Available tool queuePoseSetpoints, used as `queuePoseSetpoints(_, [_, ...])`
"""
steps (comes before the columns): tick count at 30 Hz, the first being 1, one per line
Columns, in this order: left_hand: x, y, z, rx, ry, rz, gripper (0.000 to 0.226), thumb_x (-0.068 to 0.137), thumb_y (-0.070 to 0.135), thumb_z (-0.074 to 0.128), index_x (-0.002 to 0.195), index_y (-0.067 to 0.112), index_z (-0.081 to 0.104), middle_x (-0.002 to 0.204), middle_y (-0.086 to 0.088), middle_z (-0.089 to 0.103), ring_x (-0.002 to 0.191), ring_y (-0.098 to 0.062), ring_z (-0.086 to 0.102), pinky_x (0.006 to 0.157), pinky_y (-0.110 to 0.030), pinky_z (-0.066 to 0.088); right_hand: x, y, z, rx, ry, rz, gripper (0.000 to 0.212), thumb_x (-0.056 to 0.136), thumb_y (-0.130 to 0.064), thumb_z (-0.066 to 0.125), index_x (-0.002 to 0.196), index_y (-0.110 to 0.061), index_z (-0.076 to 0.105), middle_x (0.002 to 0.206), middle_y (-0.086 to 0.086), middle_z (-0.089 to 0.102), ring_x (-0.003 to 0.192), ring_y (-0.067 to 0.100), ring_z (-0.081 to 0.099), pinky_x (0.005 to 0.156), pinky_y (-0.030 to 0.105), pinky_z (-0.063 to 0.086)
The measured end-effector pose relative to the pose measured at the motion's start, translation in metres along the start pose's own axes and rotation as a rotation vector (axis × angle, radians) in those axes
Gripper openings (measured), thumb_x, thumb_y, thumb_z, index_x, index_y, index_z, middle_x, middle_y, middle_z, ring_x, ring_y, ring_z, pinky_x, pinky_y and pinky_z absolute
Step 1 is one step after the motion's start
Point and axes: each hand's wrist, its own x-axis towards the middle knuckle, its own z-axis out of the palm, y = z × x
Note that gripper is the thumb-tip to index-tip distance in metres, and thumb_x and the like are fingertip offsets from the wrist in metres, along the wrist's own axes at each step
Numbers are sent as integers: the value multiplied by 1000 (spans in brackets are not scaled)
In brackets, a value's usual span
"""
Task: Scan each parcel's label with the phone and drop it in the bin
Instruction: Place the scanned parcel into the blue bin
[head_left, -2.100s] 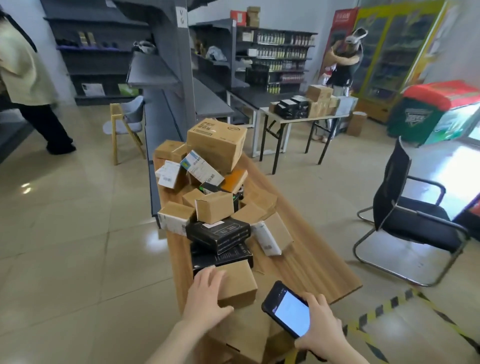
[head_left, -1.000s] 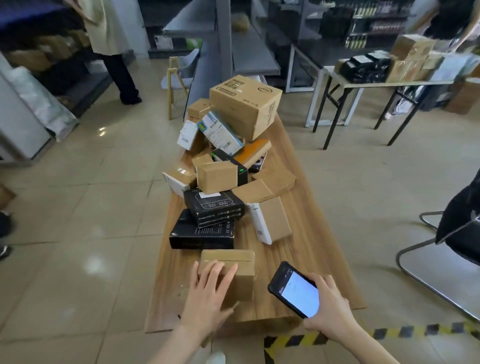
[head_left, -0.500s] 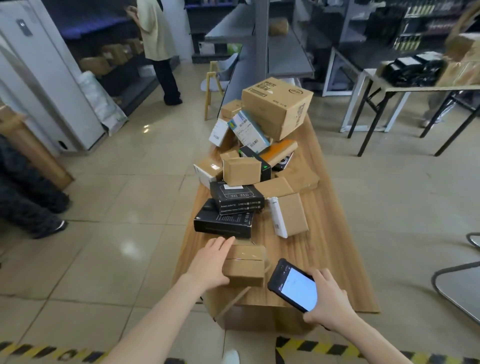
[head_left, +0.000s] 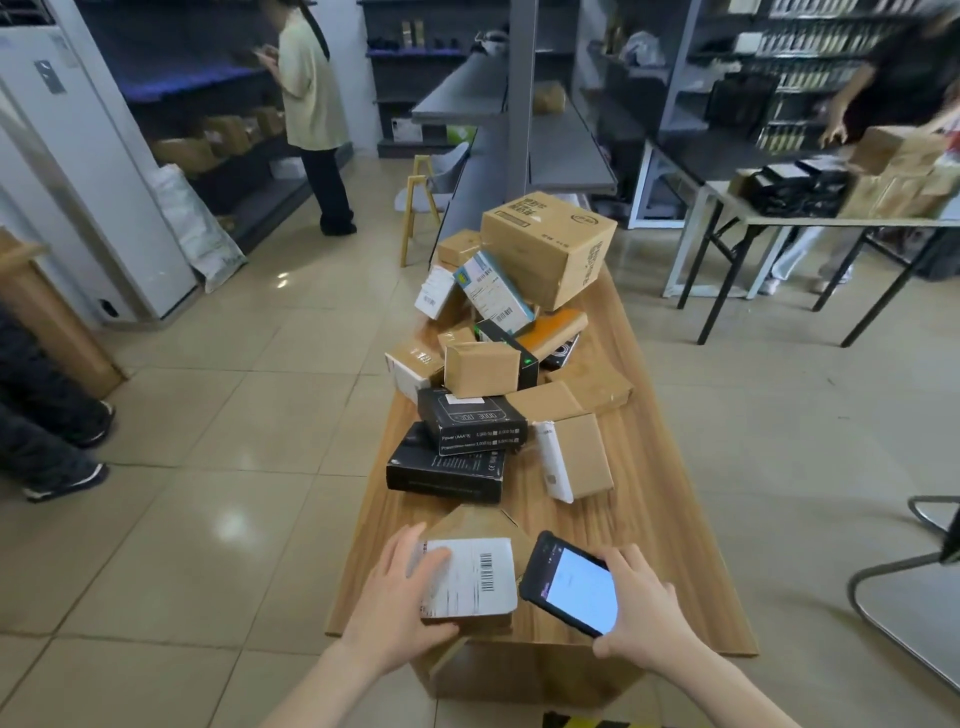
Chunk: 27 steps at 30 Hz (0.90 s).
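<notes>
Parcels lay heaped along a long wooden table (head_left: 660, 519), a big brown carton (head_left: 545, 254) at the far end and two black boxes (head_left: 467, 441) stacked nearer the person.

Apart from the heap, at the near end of the table, was one brown parcel (head_left: 470, 525), tipped so that its white label (head_left: 478, 574) with a barcode faced the camera. The left hand (head_left: 400, 597) held this parcel by its left side: the fingers lay spread over the left part of the label and the thumb hooked along the near edge.

The right hand (head_left: 641, 613) gripped a dark phone (head_left: 571, 584) from the right, fingers wrapped over its far edge and thumb at the near corner. The lit screen faced up. The phone sat just beside the parcel's right edge, level with the label; whether the two touched could not be told.

So the parcel lay between the two hands, the left on it and the right close by.

Below the table's near edge stood what looked like an open cardboard bin (head_left: 519, 675), directly under the parcel, though only its top showed.

A person in a pale top (head_left: 311, 93) stood by the shelves at the back left.
</notes>
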Motion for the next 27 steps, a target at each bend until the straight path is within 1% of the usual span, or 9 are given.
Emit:
queuePoseSetpoints(2, [4,-2,-5,-40,-63,-37,102,69,61,71,149,38,10,157,10,-9,148,-20,-10,121,-41,15,1,0,-4,-66,-13,-19,94,59,-45,82,133,-38,25,131,-12,33,123,12,35,109,38,34])
queuePoseSetpoints(4, [11,-3,-13,-33,-139,-25,112,68,53,75,151,37,3,155,8,6,148,-19,2,119,-38,25,2,-1,-9,-143,-30,-45,93,61,-44,81,135,-37,25,135,-11,32,127,12,32,110,39,31])
queuePoseSetpoints(6, [17,-2,-19,-4,-137,11,110,66,47,77,151,36,8,142,6,23,138,-15,24,105,-29,39,3,0,-15,-222,-46,-84,94,63,-42,81,137,-37,24,138,-10,30,129,13,31,111,40,30])
queuePoseSetpoints(8, [22,-1,-24,39,-75,52,102,66,46,77,147,36,16,134,7,26,127,-11,31,95,-23,43,5,0,-21,-297,-45,-132,95,63,-42,80,138,-37,23,137,-9,31,129,13,31,109,39,29])
queuePoseSetpoints(10, [28,-1,-28,89,3,98,97,67,45,76,145,35,18,134,7,26,125,-11,29,93,-23,44,7,-3,-28,-357,-39,-167,93,64,-46,79,138,-38,22,137,-9,31,129,13,31,109,39,28])
queuePoseSetpoints(12, [32,0,-31,123,44,134,95,70,45,74,145,35,17,136,5,24,129,-14,26,97,-25,42,8,-7,-33,-412,-34,-177,94,66,-45,79,139,-37,21,140,-8,30,131,15,30,110,42,26])
queuePoseSetpoints(16, [34,3,-36,135,40,144,95,74,44,74,147,35,13,146,2,18,137,-16,18,107,-28,35,9,-13,-41,-460,7,-164,95,67,-42,80,141,-34,21,141,-7,29,131,16,31,109,42,28])
queuePoseSetpoints(20, [33,3,-36,130,43,145,96,77,43,73,148,36,9,149,2,13,141,-16,12,108,-26,35,9,-14,-43,-453,29,-156,94,67,-42,79,141,-34,22,140,-7,31,130,15,32,106,40,31])
queuePoseSetpoints(27, [29,-4,-37,116,58,143,99,78,41,74,150,37,6,150,5,9,142,-13,9,94,-16,42,10,-13,-38,-474,12,-149,93,66,-42,80,140,-34,23,140,-6,31,129,17,33,104,41,32])
